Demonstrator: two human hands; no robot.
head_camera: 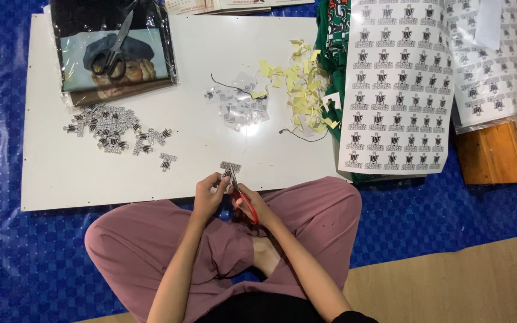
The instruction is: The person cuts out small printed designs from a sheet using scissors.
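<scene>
- White tabletop: I see it across my lap, carrying everything below.
- Printed sticker sheet: far right, well apart from my hands.
- Cut-sticker pile and yellow backing scraps: loose, nothing obstructs the cut.
- Red-handled scissors: right hand, fingers closed through the loops.
- Small sticker piece: at the near edge; light, flimsy, I judge; left hand fingers pinch its edge.

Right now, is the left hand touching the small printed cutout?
Touching. The head view shows the left hand pinching the small printed cutout by its lower edge, while the right hand works red-handled scissors.
</scene>
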